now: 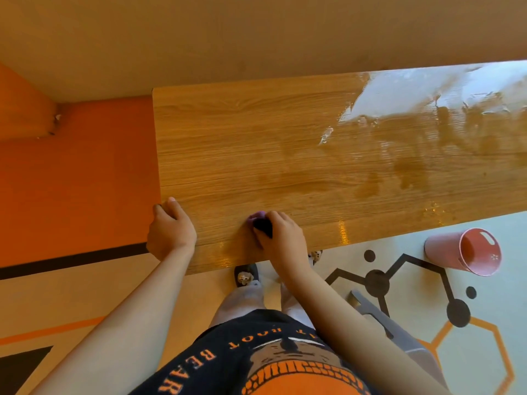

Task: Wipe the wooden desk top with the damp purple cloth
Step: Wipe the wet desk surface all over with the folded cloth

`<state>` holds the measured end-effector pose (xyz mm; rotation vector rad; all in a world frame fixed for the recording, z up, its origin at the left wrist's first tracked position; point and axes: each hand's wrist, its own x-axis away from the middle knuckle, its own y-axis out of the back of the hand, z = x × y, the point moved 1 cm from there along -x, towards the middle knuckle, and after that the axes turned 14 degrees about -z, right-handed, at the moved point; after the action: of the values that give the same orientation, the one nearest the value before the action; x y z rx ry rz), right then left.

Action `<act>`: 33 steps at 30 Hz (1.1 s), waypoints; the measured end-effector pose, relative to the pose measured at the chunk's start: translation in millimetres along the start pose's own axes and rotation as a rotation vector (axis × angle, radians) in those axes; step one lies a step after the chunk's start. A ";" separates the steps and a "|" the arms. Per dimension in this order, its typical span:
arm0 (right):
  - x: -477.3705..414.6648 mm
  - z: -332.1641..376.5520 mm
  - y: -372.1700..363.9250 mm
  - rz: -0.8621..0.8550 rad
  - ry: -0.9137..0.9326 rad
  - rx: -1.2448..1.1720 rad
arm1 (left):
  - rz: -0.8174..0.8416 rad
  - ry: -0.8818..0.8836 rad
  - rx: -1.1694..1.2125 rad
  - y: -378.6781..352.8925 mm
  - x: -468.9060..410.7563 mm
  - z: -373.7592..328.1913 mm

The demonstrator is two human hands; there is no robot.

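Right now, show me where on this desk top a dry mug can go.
Best patch: the bare, dry-looking wood at the desk top's far left, bordered by its left edge, far edge and the wet sheen. The near edge beyond the right hand is bare but damp. Crowded: the near left corner, with left hand and purple cloth.

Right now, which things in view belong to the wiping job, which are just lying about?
Job: wooden desk top; bunched purple cloth; right hand gripping it; left hand holding the desk corner.
Lying about: pink plastic bin on floor.
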<state>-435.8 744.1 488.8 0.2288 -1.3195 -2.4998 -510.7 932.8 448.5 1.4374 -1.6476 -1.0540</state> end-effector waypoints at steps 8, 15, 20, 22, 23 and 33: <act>-40.3 -105.2 76.6 -0.291 -0.364 0.116 | 0.018 0.006 0.010 -1.2 -0.9 1.3; -11.5 -30.6 21.9 -0.086 -0.114 0.062 | 0.040 0.023 0.022 3.6 -0.5 -2.1; -31.1 20.9 -16.2 0.021 0.099 0.039 | 0.035 0.020 0.032 1.2 -1.5 -0.1; -45.0 4.2 -3.7 -0.037 0.042 0.026 | 0.036 0.024 0.028 1.0 -1.5 -0.9; -52.1 -10.4 8.0 -0.083 -0.010 0.019 | 0.035 0.027 0.023 1.0 -1.3 -1.4; -52.7 -56.0 45.3 -0.165 -0.175 0.067 | 0.028 0.039 0.020 2.2 -1.3 -2.0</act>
<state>-361.9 694.4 494.5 0.1417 -1.5110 -2.6664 -509.6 933.9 451.3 1.4352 -1.6501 -0.9900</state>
